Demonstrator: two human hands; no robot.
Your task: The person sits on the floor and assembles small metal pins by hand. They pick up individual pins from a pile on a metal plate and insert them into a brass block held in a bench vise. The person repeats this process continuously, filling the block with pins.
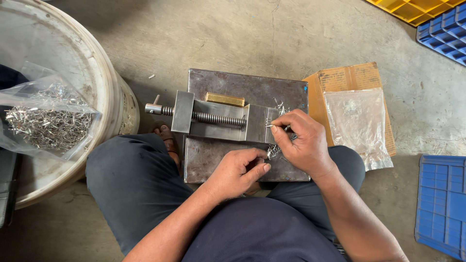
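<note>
A small steel vise (218, 119) with a threaded screw lies on a dark metal block (247, 87) between my knees. A brass bar (224, 99) rests along the vise's far side. My right hand (301, 143) pinches a thin metal pin (268, 126) at the vise jaw, above a small heap of loose pins (275, 150) on the block. My left hand (240, 172) sits at the block's near edge with fingers curled around a few pins from that heap.
A white bucket (104, 92) stands at the left with a clear bag of metal pins (46, 121) on it. A clear plastic bag (357, 123) lies on brown cardboard (347, 77) to the right. Blue crates (444, 199) and a yellow crate (412, 9) stand on the concrete floor.
</note>
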